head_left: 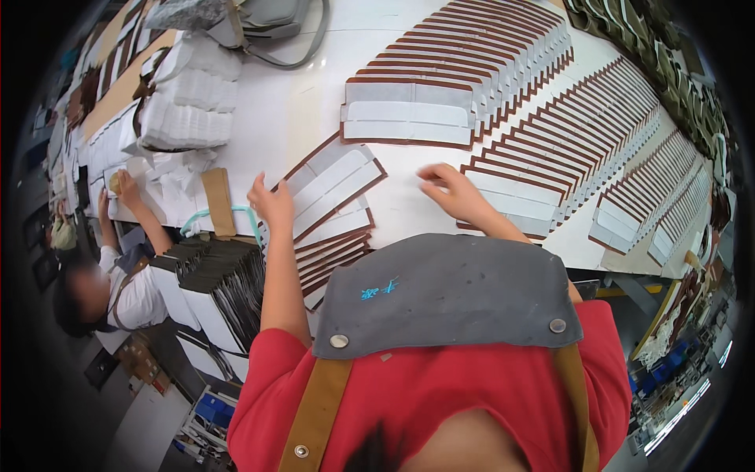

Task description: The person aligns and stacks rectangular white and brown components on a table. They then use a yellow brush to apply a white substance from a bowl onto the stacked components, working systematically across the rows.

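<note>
A white-and-grey flat panel with brown edges lies slanted on the table in front of me, over more panels fanned out toward my body. My left hand is at that panel's left edge, fingers apart; whether it touches the edge I cannot tell. My right hand hovers over the white tabletop to the panel's right, fingers loosely spread and holding nothing. Just beyond it and to its right runs a row of overlapping brown-edged panels. Farther off lies another overlapping row.
Smaller panel rows lie at the right, with dark green folded pieces along the far right edge. Stacked white pieces and a grey bag are at the far left. Dark stacked sheets stand left; a co-worker works beyond.
</note>
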Demonstrator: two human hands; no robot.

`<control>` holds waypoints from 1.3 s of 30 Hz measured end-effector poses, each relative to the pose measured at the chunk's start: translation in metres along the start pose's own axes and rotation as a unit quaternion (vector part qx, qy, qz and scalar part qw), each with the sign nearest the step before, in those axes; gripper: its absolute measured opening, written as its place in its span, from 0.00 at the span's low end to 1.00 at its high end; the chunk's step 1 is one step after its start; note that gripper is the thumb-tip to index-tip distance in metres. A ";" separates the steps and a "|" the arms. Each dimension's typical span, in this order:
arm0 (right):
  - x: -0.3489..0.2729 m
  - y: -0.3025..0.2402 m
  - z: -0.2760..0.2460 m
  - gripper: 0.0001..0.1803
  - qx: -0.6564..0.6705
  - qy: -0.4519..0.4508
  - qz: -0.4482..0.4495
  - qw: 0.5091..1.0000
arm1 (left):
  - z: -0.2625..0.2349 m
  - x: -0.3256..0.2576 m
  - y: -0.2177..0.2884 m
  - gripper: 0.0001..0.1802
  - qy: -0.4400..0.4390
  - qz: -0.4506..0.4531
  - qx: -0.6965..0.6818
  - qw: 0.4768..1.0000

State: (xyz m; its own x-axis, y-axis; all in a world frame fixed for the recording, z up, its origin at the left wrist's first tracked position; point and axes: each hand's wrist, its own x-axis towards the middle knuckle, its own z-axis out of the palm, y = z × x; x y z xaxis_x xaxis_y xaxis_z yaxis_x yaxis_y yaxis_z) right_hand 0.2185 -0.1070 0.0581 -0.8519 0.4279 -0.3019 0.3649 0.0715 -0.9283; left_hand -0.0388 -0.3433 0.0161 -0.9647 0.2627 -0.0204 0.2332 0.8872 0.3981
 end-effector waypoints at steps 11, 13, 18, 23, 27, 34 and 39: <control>0.091 -0.022 0.099 0.15 -0.099 -0.087 0.044 0.990 | 0.001 -0.051 -0.086 0.20 -0.047 -0.166 -0.163 0.971; 0.085 -0.031 0.108 0.13 -0.144 -0.081 -0.057 0.985 | -0.007 -0.048 -0.086 0.12 -0.064 -0.180 -0.192 0.962; 0.066 -0.036 0.080 0.12 -0.074 0.003 -0.172 0.982 | -0.031 -0.034 -0.047 0.09 0.062 -0.058 -0.274 0.958; 0.057 -0.013 0.008 0.13 -0.058 0.145 0.018 0.988 | -0.012 -0.007 0.056 0.10 -0.013 0.078 -0.318 0.945; 0.056 0.023 -0.036 0.14 -0.067 0.196 0.053 0.977 | 0.021 0.014 0.105 0.09 -0.100 0.140 -0.291 0.941; 0.069 0.043 -0.059 0.12 -0.001 0.196 0.169 0.966 | 0.055 0.036 0.121 0.11 -0.121 0.216 -0.178 0.952; 0.076 0.041 -0.067 0.11 -0.127 0.166 0.163 0.964 | 0.058 0.039 0.123 0.15 -0.130 0.218 -0.130 0.958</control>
State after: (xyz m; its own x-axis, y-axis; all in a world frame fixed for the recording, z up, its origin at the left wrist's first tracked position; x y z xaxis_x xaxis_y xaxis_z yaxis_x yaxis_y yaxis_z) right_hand 0.1937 -0.0109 0.0112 -0.5241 0.7268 -0.4439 0.7098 0.0847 -0.6993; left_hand -0.0402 -0.2023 0.0111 -0.7115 0.7025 -0.0149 0.5355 0.5559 0.6358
